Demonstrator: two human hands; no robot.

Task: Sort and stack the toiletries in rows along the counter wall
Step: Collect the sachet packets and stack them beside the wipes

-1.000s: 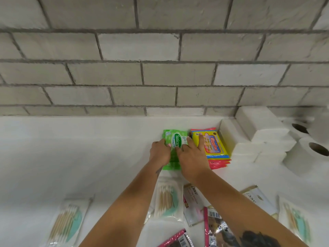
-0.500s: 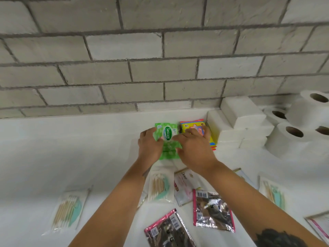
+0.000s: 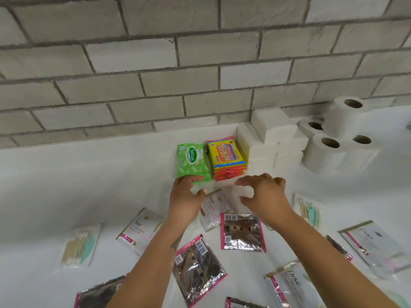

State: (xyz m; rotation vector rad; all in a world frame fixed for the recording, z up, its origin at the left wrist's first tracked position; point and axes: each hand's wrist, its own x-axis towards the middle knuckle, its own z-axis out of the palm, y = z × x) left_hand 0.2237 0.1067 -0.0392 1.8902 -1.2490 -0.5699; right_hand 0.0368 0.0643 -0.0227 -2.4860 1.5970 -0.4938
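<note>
A stack of green Sanicare wipe packs [image 3: 192, 160] stands near the brick wall. Right beside it is a stack of yellow-and-red wipe packs [image 3: 226, 156]. Folded white tissue packs [image 3: 270, 138] and toilet rolls [image 3: 333, 141] continue the row to the right. My left hand [image 3: 185, 197] hovers at the front edge of the green stack, fingers curled, holding nothing. My right hand [image 3: 264, 195] is open just in front of the yellow stack, fingers spread and empty. White Dove sachets [image 3: 139, 227] and silver foil sachets [image 3: 242, 233] lie loose on the counter below my hands.
Cotton-bud packets lie at the left [image 3: 79, 246] and right [image 3: 309, 210]. More Dove sachets [image 3: 373, 243] and foil sachets [image 3: 198, 266] are scattered over the near counter. The white counter [image 3: 77, 174] runs to the left along the brick wall [image 3: 133, 85].
Both hands have let go of the green pack stack and drawn back toward me. The view has tilted down, showing more loose sachets.
</note>
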